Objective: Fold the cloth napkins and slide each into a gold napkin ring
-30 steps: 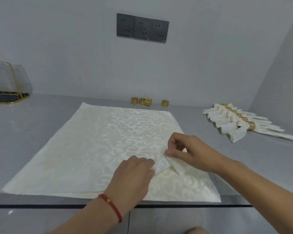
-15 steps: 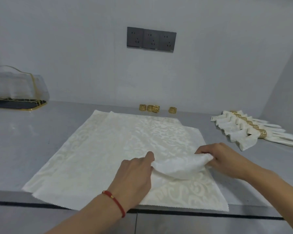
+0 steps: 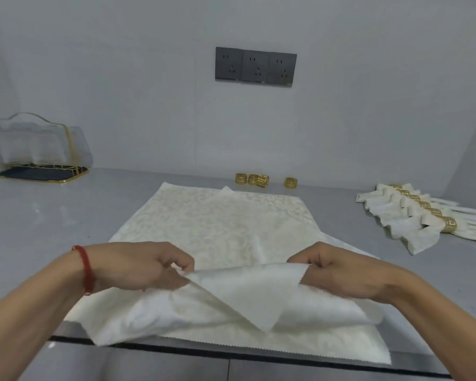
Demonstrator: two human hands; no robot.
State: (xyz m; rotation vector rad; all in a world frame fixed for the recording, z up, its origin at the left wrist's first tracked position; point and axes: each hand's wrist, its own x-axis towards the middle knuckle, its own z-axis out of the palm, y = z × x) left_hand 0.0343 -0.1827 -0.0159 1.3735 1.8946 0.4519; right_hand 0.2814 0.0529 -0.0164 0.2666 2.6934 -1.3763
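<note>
Napkin [image 3: 248,292] edge lifted off the table, pinched between left hand [image 3: 146,266] and right hand [image 3: 338,273].

Cream scroll-patterned napkin [image 3: 217,224], gold rings [image 3: 290,182], red bracelet [image 3: 87,268], dark grey sockets [image 3: 255,66], grey counter [image 3: 39,215]

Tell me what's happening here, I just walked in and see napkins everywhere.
A person's left hand and right hand pinch the near edge of the top cream napkin, lifting it off the stack. Loose gold napkin rings wait by the wall; finished ringed napkins lie to the right.
</note>
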